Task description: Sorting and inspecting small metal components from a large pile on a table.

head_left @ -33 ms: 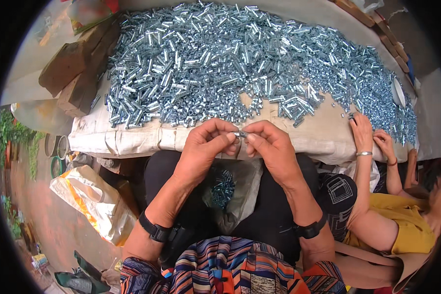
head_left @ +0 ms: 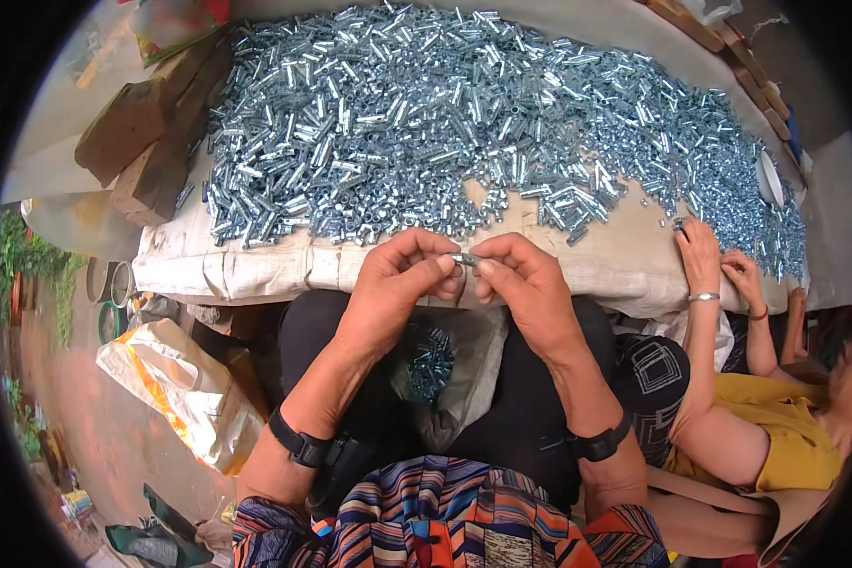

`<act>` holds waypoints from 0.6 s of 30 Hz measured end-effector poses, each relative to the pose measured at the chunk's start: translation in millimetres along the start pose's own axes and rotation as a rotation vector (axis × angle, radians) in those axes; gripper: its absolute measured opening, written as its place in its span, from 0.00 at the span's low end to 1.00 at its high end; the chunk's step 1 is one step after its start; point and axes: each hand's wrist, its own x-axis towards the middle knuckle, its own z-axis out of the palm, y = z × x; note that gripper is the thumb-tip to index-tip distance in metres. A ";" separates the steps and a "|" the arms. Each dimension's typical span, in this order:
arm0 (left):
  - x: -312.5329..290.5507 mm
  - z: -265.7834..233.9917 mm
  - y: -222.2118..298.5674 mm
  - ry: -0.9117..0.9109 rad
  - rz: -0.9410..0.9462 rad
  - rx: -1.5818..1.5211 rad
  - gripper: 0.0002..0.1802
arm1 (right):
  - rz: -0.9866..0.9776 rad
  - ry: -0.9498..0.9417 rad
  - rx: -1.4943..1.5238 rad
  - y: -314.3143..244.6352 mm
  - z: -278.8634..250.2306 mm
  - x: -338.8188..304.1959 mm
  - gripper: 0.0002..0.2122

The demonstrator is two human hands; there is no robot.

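Note:
A small shiny metal sleeve (head_left: 462,259) is pinched between the fingertips of my left hand (head_left: 393,284) and my right hand (head_left: 530,289), just above the table's near edge. Both thumbs press against the forefingers, and the fingers cover much of the piece. Beyond them spreads a broad heap of silvery metal sleeves (head_left: 350,123), long slit tubes mixed with short rings. Below my hands, between my knees, a pale sack (head_left: 478,364) hangs or lies open. Inside it is a small pile of finished-looking metal pieces (head_left: 430,367).
Cream cloth (head_left: 256,270) covers the table, with wooden blocks (head_left: 151,170) at its left edge. To the right, a co-worker's hand (head_left: 699,254) reaches into the heap near a white oval dish (head_left: 769,180). A white and orange bag (head_left: 175,388) stands on the floor at left.

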 end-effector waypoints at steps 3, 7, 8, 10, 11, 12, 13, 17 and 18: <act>0.2 -1.9 -1.8 -0.005 -0.023 -0.023 0.08 | -0.012 -0.004 0.060 2.2 0.4 -4.0 0.06; -0.9 0.7 0.9 -0.050 0.030 0.054 0.07 | -0.030 0.011 0.096 2.9 0.7 -6.9 0.07; -0.4 1.5 0.8 -0.052 0.030 0.053 0.07 | -0.030 0.012 0.096 3.1 0.5 -7.2 0.07; 0.7 3.8 -0.1 -0.052 0.090 0.176 0.06 | -0.029 0.053 0.079 3.5 -0.2 -7.8 0.06; 0.6 5.2 -0.1 -0.054 0.088 0.176 0.06 | -0.029 0.055 0.079 4.3 -1.5 -8.1 0.06; 0.9 7.0 0.0 -0.053 0.127 0.264 0.06 | -0.040 0.055 0.059 5.8 -3.6 -8.0 0.06; 1.9 8.9 -0.3 -0.052 0.165 0.351 0.06 | -0.052 0.054 0.039 6.5 -5.4 -7.7 0.06; 7.3 5.9 -7.2 -0.015 0.191 0.466 0.06 | -0.060 0.188 -0.099 12.5 1.4 -4.8 0.04; 12.3 5.4 -13.8 0.011 0.328 0.644 0.07 | -0.069 0.229 -0.192 15.8 -0.9 -4.5 0.04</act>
